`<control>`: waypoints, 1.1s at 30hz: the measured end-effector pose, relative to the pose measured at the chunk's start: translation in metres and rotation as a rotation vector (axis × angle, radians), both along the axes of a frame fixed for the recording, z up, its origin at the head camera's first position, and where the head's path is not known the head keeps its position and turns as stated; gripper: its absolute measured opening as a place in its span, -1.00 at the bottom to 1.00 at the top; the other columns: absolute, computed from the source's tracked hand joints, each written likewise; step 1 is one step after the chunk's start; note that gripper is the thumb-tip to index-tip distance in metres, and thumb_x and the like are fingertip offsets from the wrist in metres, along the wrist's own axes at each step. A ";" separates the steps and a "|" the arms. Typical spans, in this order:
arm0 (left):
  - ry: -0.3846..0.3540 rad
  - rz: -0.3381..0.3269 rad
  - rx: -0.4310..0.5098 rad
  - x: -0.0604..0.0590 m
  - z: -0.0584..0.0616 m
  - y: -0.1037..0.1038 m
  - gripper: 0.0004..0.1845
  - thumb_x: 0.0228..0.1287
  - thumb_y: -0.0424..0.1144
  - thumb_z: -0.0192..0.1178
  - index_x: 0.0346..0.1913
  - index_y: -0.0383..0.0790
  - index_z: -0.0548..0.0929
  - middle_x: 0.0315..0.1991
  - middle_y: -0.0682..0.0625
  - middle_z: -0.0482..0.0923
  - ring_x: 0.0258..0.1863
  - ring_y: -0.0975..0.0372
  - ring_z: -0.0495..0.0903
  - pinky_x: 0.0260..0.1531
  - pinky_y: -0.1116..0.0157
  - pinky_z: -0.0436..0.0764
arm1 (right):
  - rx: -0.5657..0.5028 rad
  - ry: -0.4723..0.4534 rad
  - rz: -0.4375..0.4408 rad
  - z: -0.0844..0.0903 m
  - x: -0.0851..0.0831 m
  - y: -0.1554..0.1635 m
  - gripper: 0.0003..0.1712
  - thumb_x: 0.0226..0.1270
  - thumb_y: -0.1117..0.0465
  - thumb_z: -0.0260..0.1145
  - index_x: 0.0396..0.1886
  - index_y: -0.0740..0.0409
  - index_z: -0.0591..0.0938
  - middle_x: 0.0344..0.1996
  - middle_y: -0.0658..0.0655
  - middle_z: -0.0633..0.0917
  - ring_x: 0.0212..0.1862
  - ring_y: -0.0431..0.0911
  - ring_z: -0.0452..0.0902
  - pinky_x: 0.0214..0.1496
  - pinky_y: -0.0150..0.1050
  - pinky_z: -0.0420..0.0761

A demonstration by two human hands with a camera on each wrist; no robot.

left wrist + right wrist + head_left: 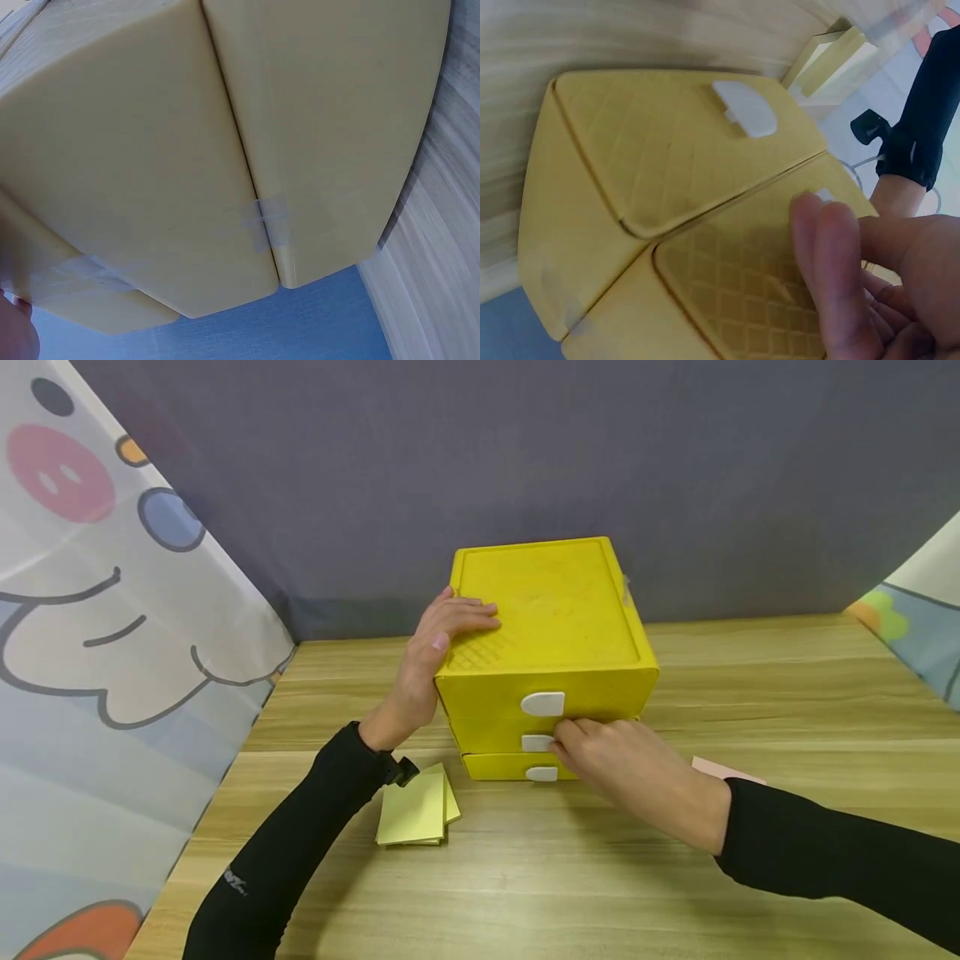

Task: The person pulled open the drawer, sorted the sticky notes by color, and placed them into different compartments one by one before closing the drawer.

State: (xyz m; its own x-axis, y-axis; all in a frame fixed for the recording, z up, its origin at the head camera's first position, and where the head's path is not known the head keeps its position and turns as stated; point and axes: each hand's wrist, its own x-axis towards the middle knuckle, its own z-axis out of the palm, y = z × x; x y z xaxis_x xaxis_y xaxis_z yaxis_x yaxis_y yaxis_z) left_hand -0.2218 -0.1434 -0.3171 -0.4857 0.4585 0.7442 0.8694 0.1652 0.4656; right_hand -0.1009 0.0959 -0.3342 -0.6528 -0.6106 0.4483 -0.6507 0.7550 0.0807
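Note:
A yellow drawer box (547, 610) with white handles stands on the wooden table. My left hand (425, 664) rests on its top left edge, fingers stretched over the lid and wrist beside the side wall. At the front, my right hand (637, 768) pinches the middle drawer's handle (534, 743) with curled fingers; they hide part of it in both the head and right wrist views. Above it is the top handle (543, 703), and below, the bottom handle (746, 111). The left wrist view shows the box's side wall (150, 172), with clear tape across the seams.
Pale yellow sticky notes (412, 810) lie in a loose stack left of the box. To the right, a pink paper (723, 771) is partly covered by my right forearm. A grey partition (420, 477) rises behind, and a cartoon-printed cloth (135, 635) borders the left side.

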 end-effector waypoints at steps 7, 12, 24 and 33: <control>-0.008 -0.003 0.000 0.000 -0.002 -0.001 -0.08 0.59 0.29 -0.53 0.06 -0.40 0.69 0.16 -0.31 0.65 0.30 -0.06 0.49 0.68 0.09 -0.01 | -0.018 0.001 0.015 -0.002 0.001 0.001 -0.73 0.29 0.26 0.46 -0.46 0.09 0.49 -0.66 -0.09 0.46 -0.64 -0.30 0.33 -0.67 -0.49 0.28; -0.010 -0.008 0.009 0.000 -0.001 0.000 -0.08 0.59 0.29 -0.52 0.06 -0.41 0.69 0.15 -0.32 0.65 0.29 -0.06 0.49 0.68 0.09 -0.01 | -0.064 -0.024 0.039 -0.002 0.005 0.001 -0.70 0.26 0.29 0.45 -0.49 0.06 0.46 -0.66 -0.10 0.45 -0.63 -0.31 0.29 -0.62 -0.50 0.26; -0.004 -0.012 0.022 -0.001 -0.001 0.001 -0.09 0.59 0.27 -0.51 0.04 -0.43 0.69 0.14 -0.33 0.65 0.28 -0.07 0.49 0.68 0.08 0.00 | -0.081 0.065 0.159 -0.009 0.032 0.008 -0.58 0.64 0.15 -0.10 -0.55 -0.02 0.34 -0.70 -0.18 0.24 -0.60 -0.42 -0.04 -0.61 -0.57 -0.16; -0.012 -0.023 0.035 -0.002 -0.002 0.001 -0.10 0.59 0.27 -0.49 0.04 -0.44 0.69 0.14 -0.36 0.63 0.27 -0.09 0.48 0.68 0.07 -0.02 | -0.016 0.096 0.239 -0.009 0.058 0.012 -0.70 0.54 0.35 -0.06 -0.45 0.01 0.40 -0.63 -0.22 0.28 -0.55 -0.45 0.10 -0.62 -0.61 0.03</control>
State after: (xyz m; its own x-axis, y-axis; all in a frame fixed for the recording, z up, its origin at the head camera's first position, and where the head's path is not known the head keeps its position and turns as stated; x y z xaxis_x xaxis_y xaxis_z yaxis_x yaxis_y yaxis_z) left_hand -0.2239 -0.1422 -0.3190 -0.4844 0.4430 0.7544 0.8671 0.1287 0.4812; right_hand -0.0425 0.1078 -0.3433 -0.4451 -0.7346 0.5120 -0.8008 0.5825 0.1395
